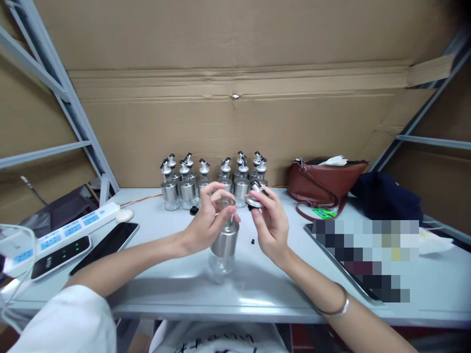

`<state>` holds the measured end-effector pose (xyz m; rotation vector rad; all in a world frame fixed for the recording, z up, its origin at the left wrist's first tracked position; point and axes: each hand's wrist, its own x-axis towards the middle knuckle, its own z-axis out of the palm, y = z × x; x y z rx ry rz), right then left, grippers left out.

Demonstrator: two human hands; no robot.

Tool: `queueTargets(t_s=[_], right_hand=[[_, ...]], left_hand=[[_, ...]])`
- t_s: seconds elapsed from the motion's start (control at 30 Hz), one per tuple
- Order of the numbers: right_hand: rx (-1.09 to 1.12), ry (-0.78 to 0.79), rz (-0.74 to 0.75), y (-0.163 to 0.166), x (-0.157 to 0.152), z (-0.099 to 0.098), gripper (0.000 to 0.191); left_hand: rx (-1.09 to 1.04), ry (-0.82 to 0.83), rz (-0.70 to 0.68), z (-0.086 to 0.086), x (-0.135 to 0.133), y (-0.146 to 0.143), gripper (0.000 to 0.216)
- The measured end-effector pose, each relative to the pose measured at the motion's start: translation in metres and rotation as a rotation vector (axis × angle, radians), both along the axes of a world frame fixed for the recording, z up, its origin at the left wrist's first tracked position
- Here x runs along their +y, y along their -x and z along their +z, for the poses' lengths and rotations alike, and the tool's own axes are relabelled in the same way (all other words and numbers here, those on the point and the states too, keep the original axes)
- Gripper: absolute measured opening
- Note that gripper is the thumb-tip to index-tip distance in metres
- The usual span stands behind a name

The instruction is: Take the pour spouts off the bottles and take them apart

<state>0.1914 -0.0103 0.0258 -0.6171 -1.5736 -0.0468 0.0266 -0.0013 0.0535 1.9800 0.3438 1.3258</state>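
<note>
**Bottle steadied, cap held alongside**

Lower left, a power strip lies aside. At centre the left hand closes round the neck of the bottle, keeping it upright on the table; the right hand pinches a spout cap beside its mouth.

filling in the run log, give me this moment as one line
left hand: grips bottle neck | right hand: holds spout cap | bottle: upright on table

tablet screen blurred out.
</note>
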Motion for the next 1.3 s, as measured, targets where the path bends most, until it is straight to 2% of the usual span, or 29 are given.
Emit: queueTargets(t_s=[0.13,0.2,0.3,0.37,0.5,0.63,0.83,1.03,1.3], right_hand=[[-0.023,-0.058,0.072,0.001,-0.004,0.001,0.045],[-0.020,-0.059,0.111,0.002,-0.005,0.001,0.048],[-0.055,-0.094,0.080,0.004,-0.007,0.002,0.051],[-0.089,-0.113,0.062,0.005,-0.009,0.004,0.054],[-0.150,-0.137,0.071,0.007,-0.013,0.005,0.054],[-0.215,-0.153,0.078,0.006,-0.014,0.005,0.056],[-0.229,-0.112,0.160,0.004,-0.014,0.007,0.047],[-0.209,-0.112,0.217,0.007,-0.017,0.006,0.042],[-0.217,-0.155,0.196,0.010,-0.017,0.007,0.031]], left_hand=[[-0.010,-0.076,-0.026,-0.021,-0.004,0.003,0.033],[0.001,-0.029,-0.032,-0.024,-0.005,0.003,0.035],[0.003,0.122,-0.080,-0.025,-0.008,0.003,0.040],[0.005,0.157,-0.124,-0.023,-0.011,0.004,0.046],[-0.017,0.123,-0.139,-0.022,-0.014,0.006,0.053],[-0.002,0.013,-0.117,-0.025,-0.011,0.006,0.063],[0.019,-0.055,-0.081,-0.033,-0.010,0.006,0.052],[-0.047,-0.099,-0.124,-0.038,-0.007,0.005,0.039],[-0.063,-0.033,-0.092,-0.042,-0.007,0.006,0.029]])
